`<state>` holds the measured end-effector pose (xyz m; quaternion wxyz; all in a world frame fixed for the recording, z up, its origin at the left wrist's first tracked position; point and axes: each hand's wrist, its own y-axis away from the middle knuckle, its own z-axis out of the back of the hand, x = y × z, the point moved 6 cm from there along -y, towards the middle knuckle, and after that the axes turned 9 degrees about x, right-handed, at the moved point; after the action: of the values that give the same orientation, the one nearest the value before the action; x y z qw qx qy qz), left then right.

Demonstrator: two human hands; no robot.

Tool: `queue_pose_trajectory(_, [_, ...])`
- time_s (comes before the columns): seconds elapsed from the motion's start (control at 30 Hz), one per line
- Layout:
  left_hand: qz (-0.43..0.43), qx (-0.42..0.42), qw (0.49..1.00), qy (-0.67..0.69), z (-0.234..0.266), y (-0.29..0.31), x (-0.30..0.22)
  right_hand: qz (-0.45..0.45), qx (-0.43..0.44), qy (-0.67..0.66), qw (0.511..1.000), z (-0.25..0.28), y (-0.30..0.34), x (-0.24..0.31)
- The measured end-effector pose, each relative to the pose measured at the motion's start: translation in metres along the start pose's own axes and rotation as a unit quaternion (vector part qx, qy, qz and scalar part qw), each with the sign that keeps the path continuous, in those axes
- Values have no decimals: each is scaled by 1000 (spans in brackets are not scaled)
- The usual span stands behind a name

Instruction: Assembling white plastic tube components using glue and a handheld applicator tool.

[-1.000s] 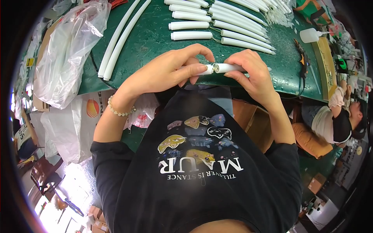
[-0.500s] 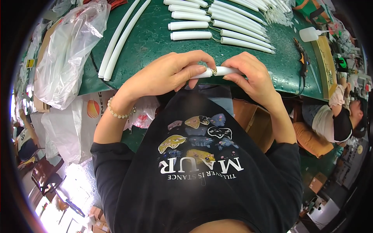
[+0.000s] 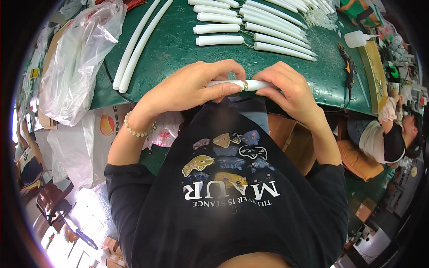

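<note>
My left hand grips a short white tube, thumb along its near side and fingers behind it. Pinched between the thumb and fingers of my right hand is a second white tube, whose far end is hidden in the palm. The two tubes lie end to end, almost in line, with a narrow gap between them. Thin yellowish wire shows in that gap. Beyond my hands, paired white tubes and pointed white pieces lie in rows, joined by thin wires.
Two long white tubes lie on the green table, beside a clear plastic bag. At right are a glue gun, a white squeeze bottle and a cardboard tray. Another person is at far right.
The tube ends have come closer into line, and less wire shows between them. My left fingers have lifted slightly off the joint, and my left thumb has shifted along the tube.
</note>
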<state>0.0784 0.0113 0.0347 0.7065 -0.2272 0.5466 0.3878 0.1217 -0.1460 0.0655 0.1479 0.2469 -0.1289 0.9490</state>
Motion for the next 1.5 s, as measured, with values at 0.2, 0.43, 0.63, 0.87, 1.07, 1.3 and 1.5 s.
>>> queue_pose_trajectory(0.2, [40,4,999,-28,0,0,2,7,14,34,999,-2,0,2])
queue_pose_trajectory(0.43, [40,-9,996,-85,-1,-3,4,4,11,67,998,-5,0,5])
queue_pose_trajectory(0.63, [36,-43,990,-131,0,-6,6,-14,9,106,994,-7,-1,6])
queue_pose_trajectory(0.87, [56,-33,984,-165,-1,-8,8,-36,-8,116,993,-9,0,4])
queue_pose_trajectory(1.07, [73,-38,986,-144,-2,-11,14,-43,-13,135,990,-12,0,4])
queue_pose_trajectory(1.3, [100,-51,982,-154,-5,-12,19,-26,-14,172,985,-15,0,6])
queue_pose_trajectory(1.5, [89,-62,967,-230,-7,-15,14,-19,-2,208,978,-19,0,10])
